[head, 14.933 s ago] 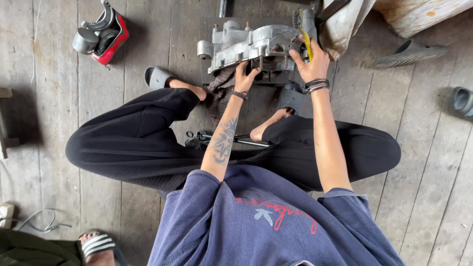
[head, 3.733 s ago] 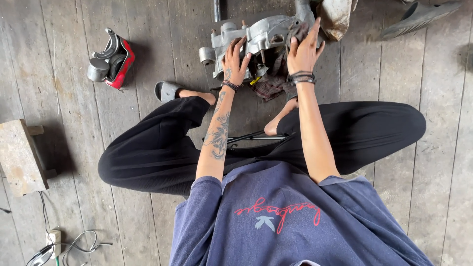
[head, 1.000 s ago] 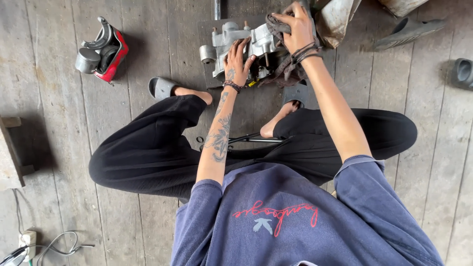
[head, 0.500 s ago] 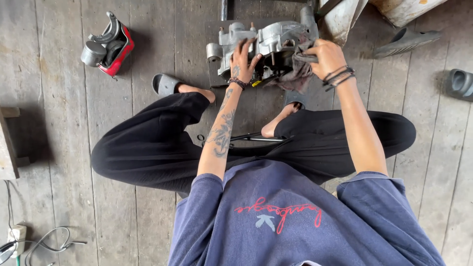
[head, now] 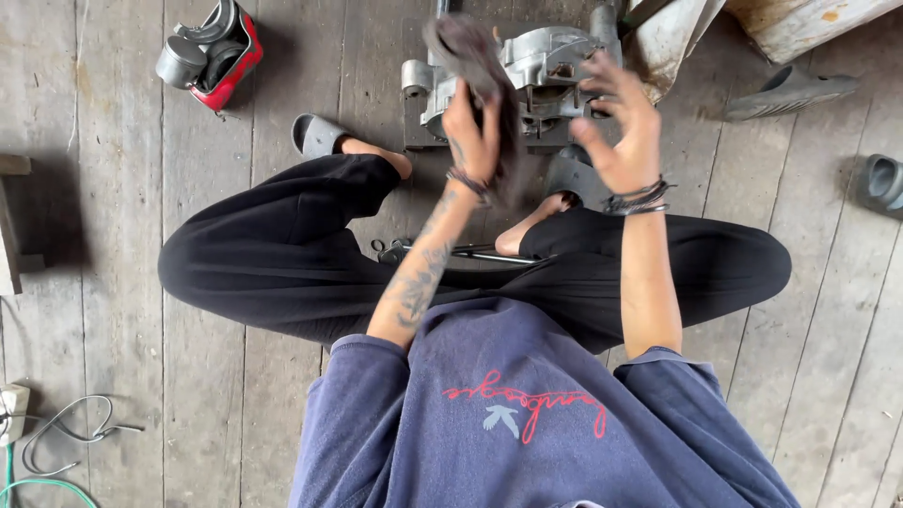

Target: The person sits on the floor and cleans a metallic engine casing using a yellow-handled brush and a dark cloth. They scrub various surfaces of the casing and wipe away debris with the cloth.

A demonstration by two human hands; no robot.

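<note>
A person sits cross-legged on a grey plank floor (head: 122, 282), seen from above, with both forearms raised ahead of a blue sweatshirt. The left hand (head: 475, 127) is lifted in front of the body, its grip closed around a dark rag (head: 470, 52) that stands up from the fist and also hangs down past the wrist (the cloth is blurred, so its folds cannot be made out). The right hand (head: 616, 122) is up just to the right of it, fingers spread wide and holding nothing; it is near the rag but apart from it. Dark bands circle both wrists, and the left forearm bears tattoos.

Just beyond the hands, on the floor at the far side, sits a grey metal engine casing (head: 550, 61), partly hidden by the rag and the fingers. A grey sandal (head: 315, 136) is on the foot at the left knee, and a long metal tool (head: 451, 251) lies across the black trousers near the bare ankle.

Far left, a red-and-grey machine part (head: 212, 47) rests on the planks. Far right lie a grey slipper (head: 790, 89) and, at the edge, another dark shoe (head: 879, 183). At the near left corner, thin cables (head: 66, 437) curl beside a green hose.
</note>
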